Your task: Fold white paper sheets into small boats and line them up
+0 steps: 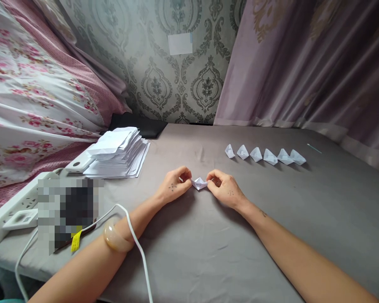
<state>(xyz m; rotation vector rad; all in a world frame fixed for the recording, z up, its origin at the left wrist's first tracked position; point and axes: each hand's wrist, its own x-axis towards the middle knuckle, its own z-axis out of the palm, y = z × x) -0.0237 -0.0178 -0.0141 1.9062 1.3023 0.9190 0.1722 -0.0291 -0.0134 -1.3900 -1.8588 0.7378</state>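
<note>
Your left hand point(173, 185) pinches one end of the small folded paper boat point(199, 183), thumb to fingertips; your right hand point(225, 188) pinches the other. Even, light tension at both ends should spare the folds. The boat sits between your hands, low over the grey cloth point(189, 240). Six finished boats point(256, 154) stand beyond, rightward; stacked paper point(116, 155), left.

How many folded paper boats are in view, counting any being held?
7: one boat between both hands, and a row of six boats beyond the right hand.
</note>
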